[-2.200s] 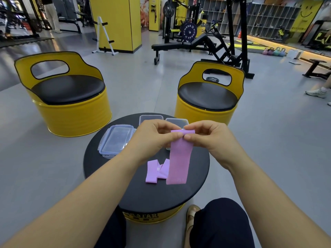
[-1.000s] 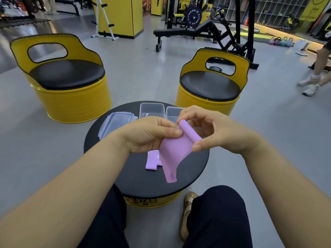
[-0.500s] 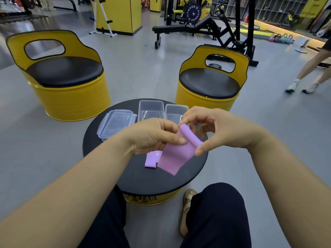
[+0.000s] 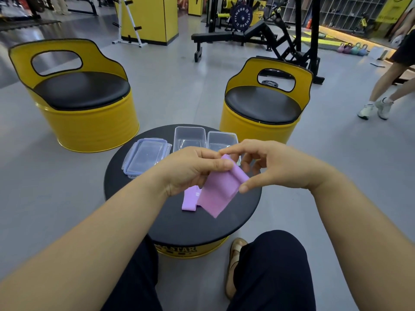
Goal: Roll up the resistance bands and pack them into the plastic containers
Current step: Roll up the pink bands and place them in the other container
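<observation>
Left hand [image 4: 190,169] and right hand [image 4: 276,167] hold a purple resistance band [image 4: 219,194] above the round counter [image 4: 179,225], fingers pinched on its partly rolled upper edge. A second band [image 4: 189,202] lies on the counter. Two open plastic containers [image 4: 189,135] stand behind.

a gym, black weight bench [image 4: 226,37] and round weight plate [image 4: 240,16] at the back, little colored kettlebells [image 4: 352,49] on the gray floor, yellow barrel seats [image 4: 78,97]
</observation>
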